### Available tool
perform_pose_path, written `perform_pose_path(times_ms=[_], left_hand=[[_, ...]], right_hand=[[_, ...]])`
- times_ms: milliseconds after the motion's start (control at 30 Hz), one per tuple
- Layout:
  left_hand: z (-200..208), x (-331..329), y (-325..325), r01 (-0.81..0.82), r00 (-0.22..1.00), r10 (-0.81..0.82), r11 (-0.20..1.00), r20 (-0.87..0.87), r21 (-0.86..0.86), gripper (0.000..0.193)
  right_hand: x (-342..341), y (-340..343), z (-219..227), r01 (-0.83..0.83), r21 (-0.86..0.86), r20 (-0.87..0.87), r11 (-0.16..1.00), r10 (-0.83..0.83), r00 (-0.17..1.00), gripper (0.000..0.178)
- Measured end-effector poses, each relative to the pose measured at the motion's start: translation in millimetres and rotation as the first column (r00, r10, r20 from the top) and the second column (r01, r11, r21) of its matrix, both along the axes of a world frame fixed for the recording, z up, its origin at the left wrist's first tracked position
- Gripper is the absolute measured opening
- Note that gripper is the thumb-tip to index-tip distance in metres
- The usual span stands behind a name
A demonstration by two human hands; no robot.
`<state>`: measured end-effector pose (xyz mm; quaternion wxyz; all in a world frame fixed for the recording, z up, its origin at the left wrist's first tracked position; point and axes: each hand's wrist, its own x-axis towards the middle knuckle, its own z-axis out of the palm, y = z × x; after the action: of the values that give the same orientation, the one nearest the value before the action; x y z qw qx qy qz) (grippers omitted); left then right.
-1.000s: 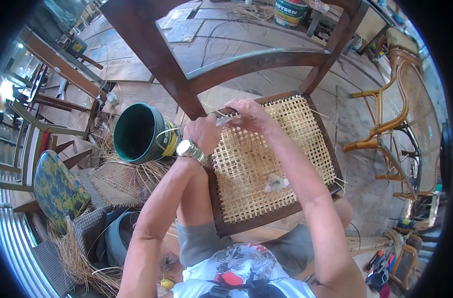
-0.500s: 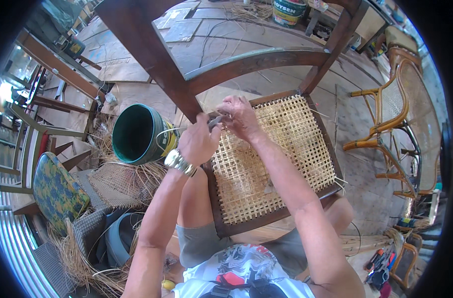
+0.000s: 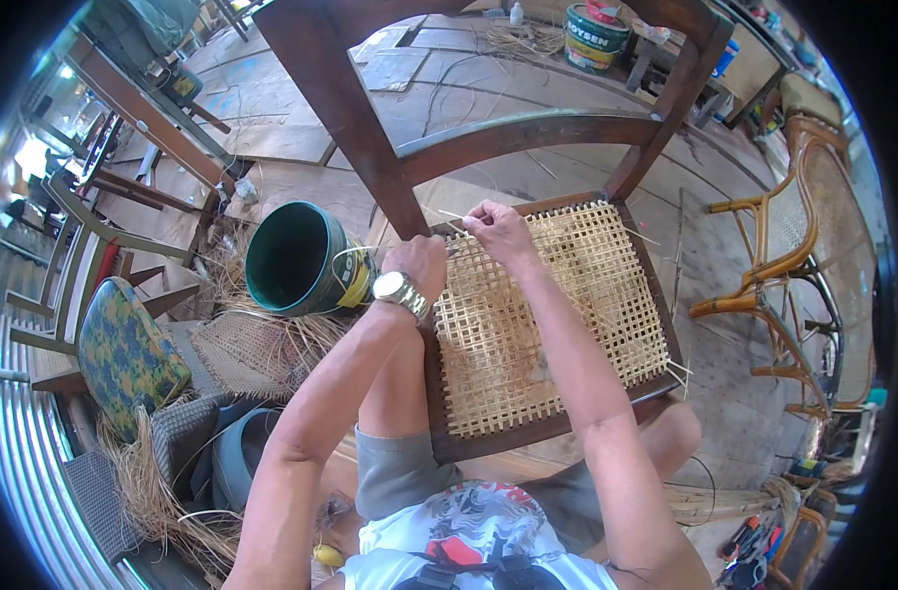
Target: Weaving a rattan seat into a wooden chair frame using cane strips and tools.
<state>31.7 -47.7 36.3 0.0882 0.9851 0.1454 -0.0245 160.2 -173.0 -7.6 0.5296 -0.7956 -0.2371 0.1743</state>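
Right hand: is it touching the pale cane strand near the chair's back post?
Touching: the head view shows the right hand pinching the pale strand at its fingertips.

The cane seat (image 3: 498, 334) was patterned in a straw-yellow grid, the chair frame (image 3: 538, 132) coloured dark brown, the bucket (image 3: 306, 258) coloured dark green.

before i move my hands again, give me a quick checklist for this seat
1. Right hand gripping the cane strand: ok, pinched between the fingertips.
2. Left hand holding something: cannot tell, the back of the hand hides its grip.
3. Strand ends flush at the seat's near right corner: not ok, some stick out past the frame.
4. Whole woven seat clear of loose bits: cannot tell, the right forearm covers part.
5. Green bucket off the weave: ok, it stands left of the chair.
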Motion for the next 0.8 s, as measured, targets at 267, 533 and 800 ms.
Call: perform_pose_path(times_ms=[267, 533, 800], left_hand=[[3, 21, -2, 0.025, 0.999, -0.022, 0.996, -0.041, 0.083, 0.021], [-34, 2, 25, -0.108, 0.987, 0.155, 0.845, 0.046, -0.524, 0.037], [-12, 11, 1, -0.006, 1.000, 0.007, 0.999, 0.009, -0.038, 0.028]], right_hand=[[-3, 1, -6, 0.026, -0.189, -0.008, 0.982, -0.028, 1.000, 0.020], [-6, 1, 8, 0.046, -0.308, -0.034, 0.950, -0.059, 0.998, 0.019], [18, -9, -29, -0.014, -0.093, -0.209, 0.996, -0.006, 0.978, 0.021]])
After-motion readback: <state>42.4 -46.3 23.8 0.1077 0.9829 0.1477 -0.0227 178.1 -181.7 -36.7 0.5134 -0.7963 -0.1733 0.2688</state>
